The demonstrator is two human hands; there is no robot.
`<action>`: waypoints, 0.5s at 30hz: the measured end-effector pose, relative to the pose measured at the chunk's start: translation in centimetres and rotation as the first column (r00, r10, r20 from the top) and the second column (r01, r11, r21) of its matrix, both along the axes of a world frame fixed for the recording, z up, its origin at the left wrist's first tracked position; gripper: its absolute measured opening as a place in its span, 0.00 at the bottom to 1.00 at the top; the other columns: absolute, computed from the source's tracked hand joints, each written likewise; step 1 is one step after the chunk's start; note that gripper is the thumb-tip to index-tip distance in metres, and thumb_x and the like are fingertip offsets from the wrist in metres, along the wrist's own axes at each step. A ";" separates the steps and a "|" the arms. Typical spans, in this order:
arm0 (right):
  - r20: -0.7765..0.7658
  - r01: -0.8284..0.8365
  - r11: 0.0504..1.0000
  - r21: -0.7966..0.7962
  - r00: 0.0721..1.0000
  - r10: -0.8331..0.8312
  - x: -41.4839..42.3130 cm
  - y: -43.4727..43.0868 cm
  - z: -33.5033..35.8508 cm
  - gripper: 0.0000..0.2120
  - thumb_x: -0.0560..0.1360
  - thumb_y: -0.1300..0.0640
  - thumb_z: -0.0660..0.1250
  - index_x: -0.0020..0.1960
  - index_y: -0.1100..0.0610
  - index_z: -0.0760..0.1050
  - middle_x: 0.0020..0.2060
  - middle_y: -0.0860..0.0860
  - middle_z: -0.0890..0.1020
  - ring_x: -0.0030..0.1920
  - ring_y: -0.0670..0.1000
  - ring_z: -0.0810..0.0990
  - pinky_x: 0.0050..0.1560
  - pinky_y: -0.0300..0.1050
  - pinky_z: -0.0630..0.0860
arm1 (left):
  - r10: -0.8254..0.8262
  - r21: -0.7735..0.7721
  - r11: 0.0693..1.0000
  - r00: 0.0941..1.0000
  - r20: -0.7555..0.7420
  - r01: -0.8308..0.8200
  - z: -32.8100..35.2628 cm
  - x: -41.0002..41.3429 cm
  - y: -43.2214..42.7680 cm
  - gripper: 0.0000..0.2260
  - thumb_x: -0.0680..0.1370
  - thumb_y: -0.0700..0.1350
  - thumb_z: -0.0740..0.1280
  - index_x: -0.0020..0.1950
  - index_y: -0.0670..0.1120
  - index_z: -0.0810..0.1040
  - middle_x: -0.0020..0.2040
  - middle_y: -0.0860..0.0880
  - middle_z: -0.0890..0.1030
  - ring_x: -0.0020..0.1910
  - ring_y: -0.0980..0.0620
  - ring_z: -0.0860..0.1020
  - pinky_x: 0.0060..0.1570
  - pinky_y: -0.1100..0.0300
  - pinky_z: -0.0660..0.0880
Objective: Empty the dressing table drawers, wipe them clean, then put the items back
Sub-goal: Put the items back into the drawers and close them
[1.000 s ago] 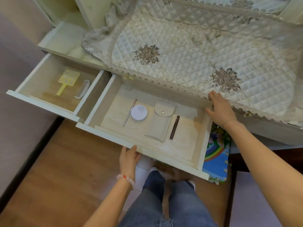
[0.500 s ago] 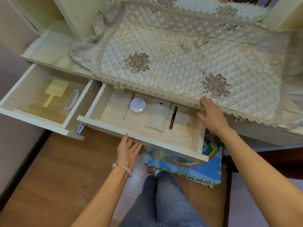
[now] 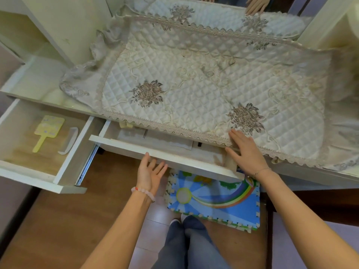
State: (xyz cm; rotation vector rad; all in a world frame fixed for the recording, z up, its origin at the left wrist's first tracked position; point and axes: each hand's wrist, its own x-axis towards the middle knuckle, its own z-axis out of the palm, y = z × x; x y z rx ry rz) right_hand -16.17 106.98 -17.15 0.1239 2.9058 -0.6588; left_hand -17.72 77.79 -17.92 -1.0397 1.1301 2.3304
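The middle drawer (image 3: 165, 154) of the cream dressing table is nearly pushed in; only a narrow strip of its inside shows, with a beige pouch (image 3: 182, 145) partly visible. My left hand (image 3: 149, 172) presses flat against the drawer's front panel, fingers spread. My right hand (image 3: 245, 150) rests flat on the table's front edge and the quilted cover (image 3: 194, 78). The left drawer (image 3: 29, 169) stands fully open, with a yellow hand mirror (image 3: 47, 130) and a white comb (image 3: 69, 139) lying inside.
A colourful foam puzzle mat (image 3: 213, 199) lies on the wooden floor under the table. My legs in jeans (image 3: 186, 243) stand in front. The left drawer's metal rail (image 3: 88, 164) sticks out. A mirror at the back reflects hands (image 3: 254, 4).
The middle drawer has slid inward from wide open to almost closed, pushed by my left hand. Its contents are now mostly hidden. My right hand stayed on the table edge.
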 end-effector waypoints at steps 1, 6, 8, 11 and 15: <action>0.001 -0.004 1.000 -0.006 1.000 0.004 0.0 0.1 -0.1 0.28 0.79 0.45 0.57 0.75 0.52 0.55 0.75 0.47 0.56 0.75 0.46 0.50 0.73 0.47 0.43 | 0.000 0.001 1.000 1.000 -0.001 0.000 0.0 -0.7 0.4 0.26 0.81 0.50 0.58 0.75 0.45 0.55 0.74 0.38 0.57 0.68 0.37 0.66 0.66 0.45 0.66; -0.016 -0.006 1.000 -0.029 1.000 0.005 0.0 0.5 -0.4 0.27 0.79 0.45 0.57 0.75 0.51 0.56 0.74 0.45 0.57 0.75 0.45 0.51 0.73 0.45 0.43 | 0.024 0.028 0.999 1.000 0.005 -0.024 -0.3 -3.6 1.8 0.27 0.81 0.51 0.59 0.76 0.44 0.55 0.75 0.38 0.58 0.68 0.36 0.66 0.66 0.45 0.66; -0.025 -0.006 0.999 -0.032 1.000 0.006 0.0 0.6 -0.5 0.27 0.78 0.44 0.57 0.75 0.51 0.56 0.74 0.44 0.58 0.75 0.45 0.52 0.73 0.44 0.43 | 0.031 0.046 0.998 0.999 0.005 -0.031 -0.4 -4.6 2.3 0.27 0.80 0.51 0.59 0.76 0.45 0.55 0.74 0.39 0.58 0.68 0.36 0.66 0.66 0.45 0.67; -0.023 -0.011 0.999 -0.036 1.000 0.010 0.0 0.8 -0.8 0.30 0.76 0.41 0.53 0.75 0.50 0.56 0.74 0.43 0.57 0.74 0.43 0.51 0.72 0.42 0.41 | 0.036 0.063 0.997 0.999 -0.003 -0.036 -0.4 -6.0 3.0 0.27 0.80 0.52 0.59 0.76 0.45 0.56 0.74 0.39 0.59 0.68 0.36 0.66 0.65 0.45 0.68; -0.022 -0.014 0.999 -0.040 1.000 0.013 0.0 0.9 -0.9 0.30 0.75 0.40 0.52 0.75 0.49 0.56 0.74 0.42 0.57 0.74 0.42 0.51 0.72 0.42 0.41 | 0.030 0.066 0.997 1.000 -0.005 -0.030 -0.8 -6.7 3.4 0.26 0.80 0.52 0.59 0.75 0.45 0.57 0.73 0.39 0.62 0.67 0.37 0.68 0.65 0.45 0.68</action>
